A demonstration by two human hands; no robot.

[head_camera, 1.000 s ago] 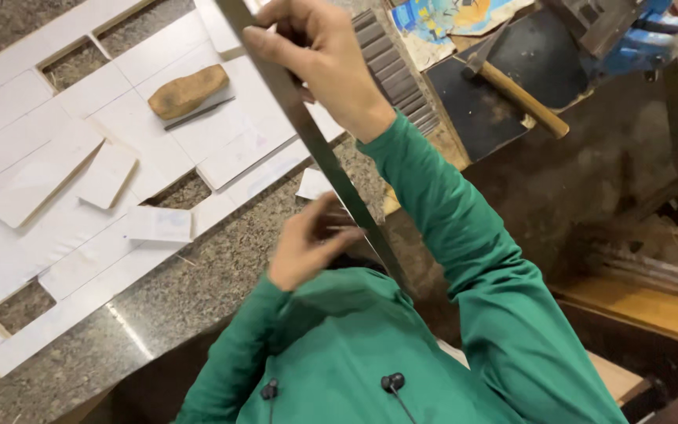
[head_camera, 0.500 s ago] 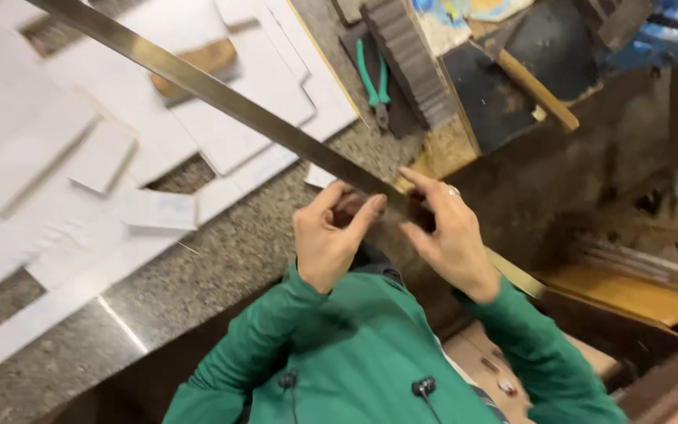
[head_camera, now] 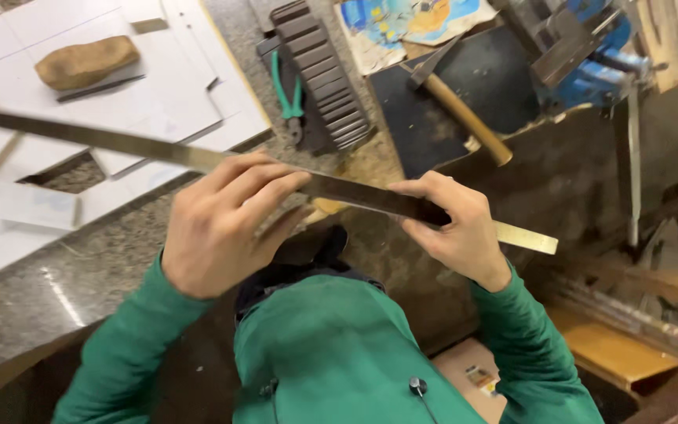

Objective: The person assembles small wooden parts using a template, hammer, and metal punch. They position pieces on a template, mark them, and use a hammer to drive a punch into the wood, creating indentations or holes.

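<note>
Both hands are gripping a long flat steel ruler [head_camera: 339, 188], which is lying level over the speckled granite counter [head_camera: 80, 275]: the left hand [head_camera: 217, 228] is closing around its middle, the right hand [head_camera: 453, 228] is pinching it nearer the brassy end, beside a wooden-handled hammer [head_camera: 464, 118]
</note>
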